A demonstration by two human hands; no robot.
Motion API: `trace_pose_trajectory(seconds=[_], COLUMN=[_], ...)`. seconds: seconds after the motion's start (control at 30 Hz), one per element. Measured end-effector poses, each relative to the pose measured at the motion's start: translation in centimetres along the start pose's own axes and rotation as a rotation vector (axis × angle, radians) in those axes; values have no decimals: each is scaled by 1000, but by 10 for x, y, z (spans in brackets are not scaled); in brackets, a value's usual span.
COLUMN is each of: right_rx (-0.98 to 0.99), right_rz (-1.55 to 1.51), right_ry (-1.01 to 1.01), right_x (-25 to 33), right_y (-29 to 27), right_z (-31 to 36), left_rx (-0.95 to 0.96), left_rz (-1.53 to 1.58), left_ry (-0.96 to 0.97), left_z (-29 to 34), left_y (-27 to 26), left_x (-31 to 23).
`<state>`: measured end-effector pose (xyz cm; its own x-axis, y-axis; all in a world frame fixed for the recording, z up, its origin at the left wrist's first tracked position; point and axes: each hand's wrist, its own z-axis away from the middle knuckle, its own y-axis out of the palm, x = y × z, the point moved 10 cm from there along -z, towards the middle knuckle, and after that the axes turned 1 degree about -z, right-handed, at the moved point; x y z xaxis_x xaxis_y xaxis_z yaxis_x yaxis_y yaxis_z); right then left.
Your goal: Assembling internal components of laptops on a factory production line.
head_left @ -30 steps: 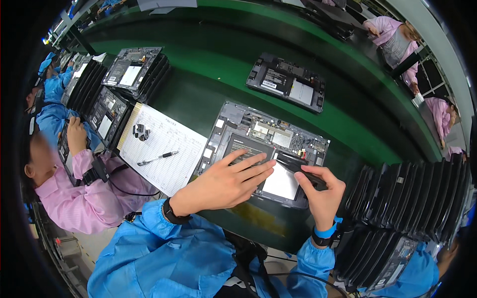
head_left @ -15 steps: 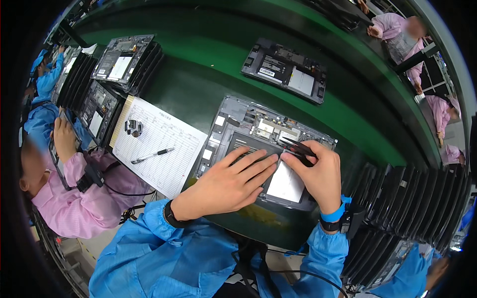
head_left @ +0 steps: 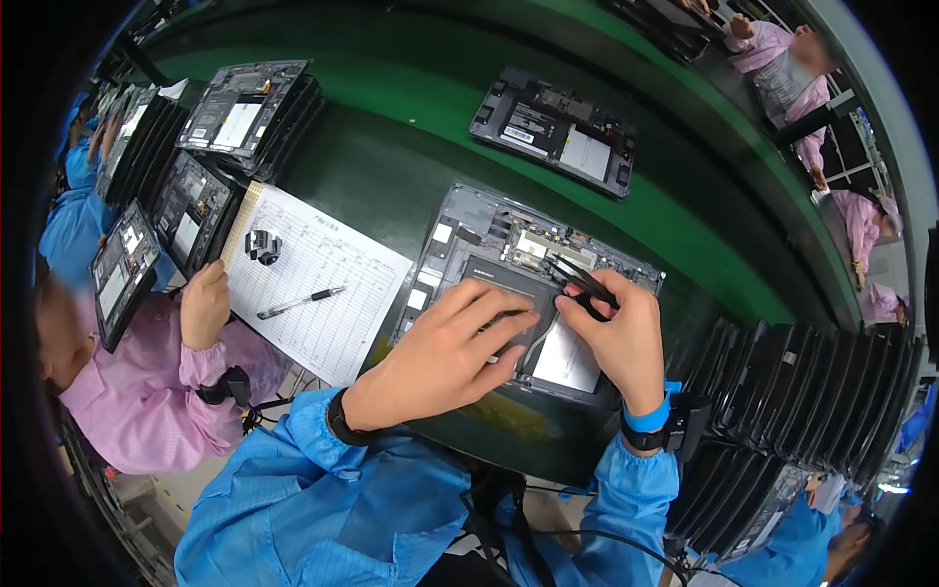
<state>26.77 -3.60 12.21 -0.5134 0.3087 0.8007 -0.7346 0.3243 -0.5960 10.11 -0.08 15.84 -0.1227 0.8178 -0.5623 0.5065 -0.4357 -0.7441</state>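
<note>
At far left a co-worker's hand (head_left: 203, 305) rests beside stacked devices (head_left: 147, 225). A form sheet (head_left: 318, 284) lies on the green counter (head_left: 391, 186), carrying a pen (head_left: 299, 302) and a small clip (head_left: 262, 246). The open device (head_left: 469, 240) sits at centre, internals up. The left hand (head_left: 440, 357) lies flat, fingers spread, pressing the dark panel (head_left: 499, 279). The right hand (head_left: 618, 338) pinches black tweezers (head_left: 583, 284), tips over the board near the panel's upper right corner. Risk: the tips may slip and scratch or short the board if the left hand lets the device shift. Further right, racked devices (head_left: 792, 391) stand on edge.
</note>
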Motion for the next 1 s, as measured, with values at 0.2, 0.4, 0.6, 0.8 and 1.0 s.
trace_pose_trajectory(seconds=[0.2,0.4,0.6,0.8,1.0], right_rx=[23,-27,-57,-207,-256], right_rz=[-532,-537,-519,-514,54], right_ry=[98,89,32,-129,-568], right_x=[-5,-10,-16,-1,44], right_y=[-1,-8,-21,-41,-60], right_z=[13,21,24,36,49], left_rx=[-112,-14,79,79,53], left_rz=[63,292,496,791,650], left_ry=[-122,-252,-347,-443,-355], left_z=[-18,-38,-41,-40,-46], left_y=[-4,18,28,45,36], left_x=[-1,16,27,36,27])
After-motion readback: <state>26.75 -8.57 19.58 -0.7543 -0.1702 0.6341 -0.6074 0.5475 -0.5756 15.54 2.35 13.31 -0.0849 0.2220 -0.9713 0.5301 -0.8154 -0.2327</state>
